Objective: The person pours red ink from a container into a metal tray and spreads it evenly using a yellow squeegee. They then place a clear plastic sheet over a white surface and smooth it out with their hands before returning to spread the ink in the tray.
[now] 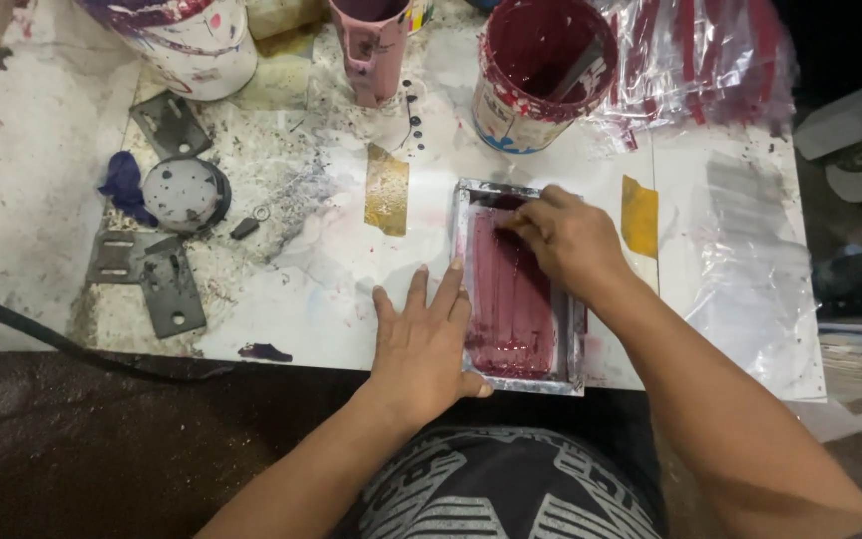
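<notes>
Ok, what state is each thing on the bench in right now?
Small printing frame: flat on the table, coated in maroon ink.
Left hand: open, pressed flat against the frame's left edge.
Right hand: fingers closed, pressing at the frame's top; what it grips is hidden.
Maroon paint can: upright, lid off, tool leaning inside.
Pink jug: upright, open.
White bucket: upright, paint-stained.
Metal plates: lying flat.

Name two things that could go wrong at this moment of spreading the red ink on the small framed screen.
The screen frame overhangs the table edge; if the left hand bracing it slips, it may tip off. The right hand presses bare into wet ink, likely smearing it. The open ink can stands close behind and could be knocked.
</notes>
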